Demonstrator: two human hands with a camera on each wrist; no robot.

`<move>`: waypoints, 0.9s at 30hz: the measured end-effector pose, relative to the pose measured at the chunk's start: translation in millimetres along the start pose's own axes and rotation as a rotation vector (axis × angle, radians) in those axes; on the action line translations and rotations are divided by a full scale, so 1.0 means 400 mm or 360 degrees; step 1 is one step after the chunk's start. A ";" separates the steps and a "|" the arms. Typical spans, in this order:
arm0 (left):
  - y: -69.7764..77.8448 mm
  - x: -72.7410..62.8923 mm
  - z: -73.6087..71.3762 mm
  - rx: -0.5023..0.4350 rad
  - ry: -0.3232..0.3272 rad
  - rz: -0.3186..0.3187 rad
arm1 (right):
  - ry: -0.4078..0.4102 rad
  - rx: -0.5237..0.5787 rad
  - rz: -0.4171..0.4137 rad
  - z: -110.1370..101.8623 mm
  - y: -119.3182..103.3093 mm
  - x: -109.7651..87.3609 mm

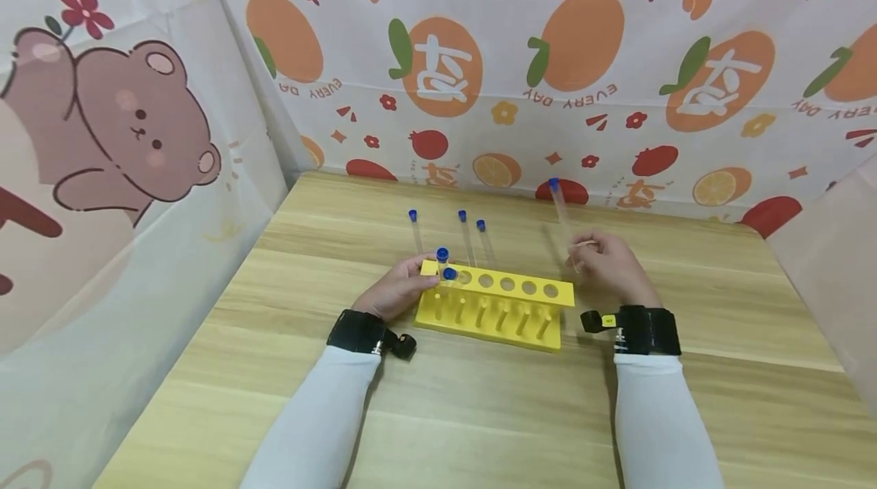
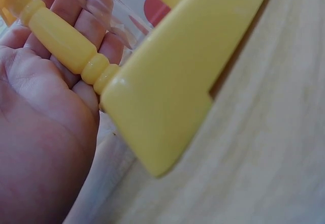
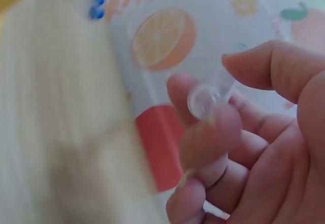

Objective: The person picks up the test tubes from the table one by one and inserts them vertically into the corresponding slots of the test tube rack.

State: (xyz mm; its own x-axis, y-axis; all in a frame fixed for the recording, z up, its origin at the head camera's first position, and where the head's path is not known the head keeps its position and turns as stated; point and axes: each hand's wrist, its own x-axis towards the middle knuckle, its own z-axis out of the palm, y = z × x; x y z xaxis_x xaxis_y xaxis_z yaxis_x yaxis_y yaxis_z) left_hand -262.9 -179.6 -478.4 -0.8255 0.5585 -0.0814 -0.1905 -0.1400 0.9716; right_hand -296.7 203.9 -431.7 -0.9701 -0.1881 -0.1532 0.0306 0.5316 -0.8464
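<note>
A yellow test tube rack [image 1: 488,333] stands on the table, its left end gripped by my left hand [image 1: 396,291]. In the left wrist view, curled fingers [image 2: 94,28] pass behind the rack's end post [image 2: 63,38]. Two blue-capped tubes, one with its cap [image 1: 442,254] higher than the other cap [image 1: 449,274], sit in the leftmost holes. Right of the rack, my right hand [image 1: 613,266] pinches a clear test tube [image 1: 561,207] near its lower end, blue cap up and tilted left. The right wrist view shows the tube's rounded bottom [image 3: 203,101] between thumb and fingers.
Behind the rack, three more blue-capped tubes lie on the wooden table [image 1: 479,413]: a left tube [image 1: 416,230], a middle tube [image 1: 467,238] and a right tube [image 1: 486,241]. A fruit-printed curtain [image 1: 521,116] hangs along the table's back edge.
</note>
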 end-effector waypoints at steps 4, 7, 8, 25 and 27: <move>0.002 -0.005 0.003 -0.0004 0.0000 0.0005 | 0.0081 0.0168 -0.0106 0.006 -0.052 -0.018; 0.002 -0.006 0.004 -0.0005 0.0008 0.0014 | 0.0122 0.0277 -0.0210 0.023 -0.090 -0.030; 0.002 -0.006 0.004 -0.0005 0.0010 0.0015 | 0.0124 0.0307 -0.0246 0.032 -0.102 -0.034; -0.010 -0.011 0.009 -0.0025 -0.0002 -0.0041 | 0.0038 0.0401 -0.0531 0.214 -0.148 -0.059; -0.002 -0.011 0.007 -0.0013 0.0006 -0.0028 | 0.0065 0.0344 -0.0532 0.217 -0.155 -0.056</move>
State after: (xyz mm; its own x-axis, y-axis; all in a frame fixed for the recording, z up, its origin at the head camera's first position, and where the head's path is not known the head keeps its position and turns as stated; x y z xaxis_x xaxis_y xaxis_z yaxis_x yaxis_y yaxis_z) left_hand -257.8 -179.8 -478.3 -0.8239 0.5579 -0.0993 -0.2094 -0.1370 0.9682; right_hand -256.2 103.5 -419.9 -0.9438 -0.2859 0.1659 -0.2429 0.2595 -0.9347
